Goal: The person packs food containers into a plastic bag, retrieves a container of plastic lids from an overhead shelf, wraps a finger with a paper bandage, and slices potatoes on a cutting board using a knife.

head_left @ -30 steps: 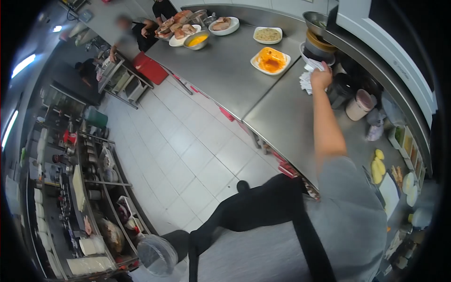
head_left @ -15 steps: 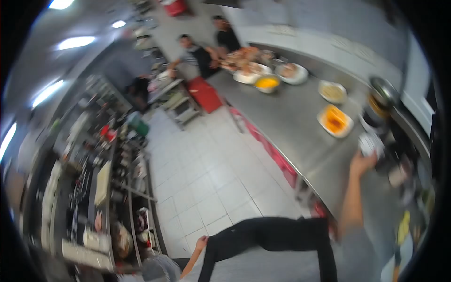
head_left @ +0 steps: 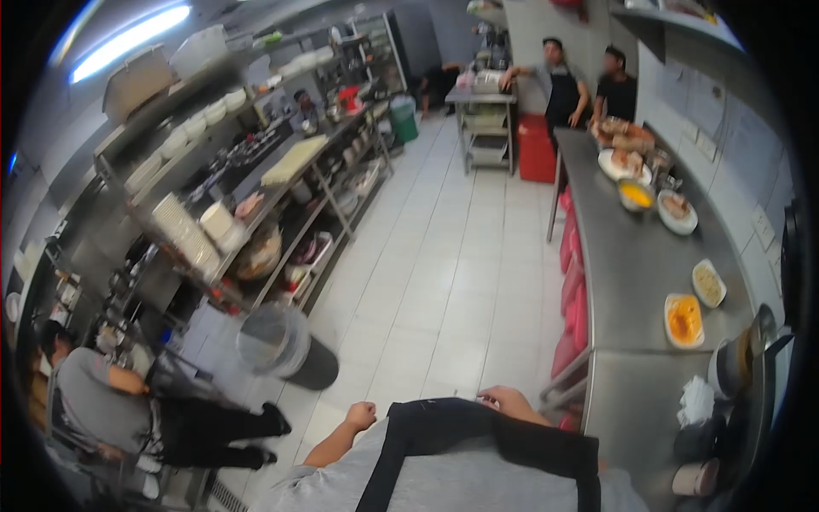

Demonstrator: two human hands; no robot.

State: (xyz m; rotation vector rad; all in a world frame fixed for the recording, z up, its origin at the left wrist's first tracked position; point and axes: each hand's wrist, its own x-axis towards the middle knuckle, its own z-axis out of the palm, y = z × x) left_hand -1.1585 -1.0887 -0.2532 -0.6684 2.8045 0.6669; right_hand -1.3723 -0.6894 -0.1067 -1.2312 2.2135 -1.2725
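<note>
My left hand [head_left: 362, 416] hangs by the left side of my black apron [head_left: 448, 424], its fingers curled in with nothing visible in them. On the apron's other side, my right hand [head_left: 508, 402] is in front of my body, fingers bent. A small pale bit shows at its fingertips, too small to name. To the right, a crumpled white paper or cloth [head_left: 696, 401] lies on the steel counter [head_left: 627, 384], apart from both hands. Beyond it on the counter are a white dish of orange sauce [head_left: 684, 321] and a dish of pale food [head_left: 708, 283].
A grey bin [head_left: 311, 363] stands on the tiled floor at left, near a co-worker [head_left: 107, 397] bent toward the equipment. Steel shelving [head_left: 320, 175] runs along the left. Two people stand behind the counter's far end, beside a red box [head_left: 536, 152]. Pink stools [head_left: 573, 299] sit under the counter.
My right hand has left the crumpled white thing on the counter and come back to my body. The view has turned left and levelled, bringing the bin and nearby co-worker into sight.
</note>
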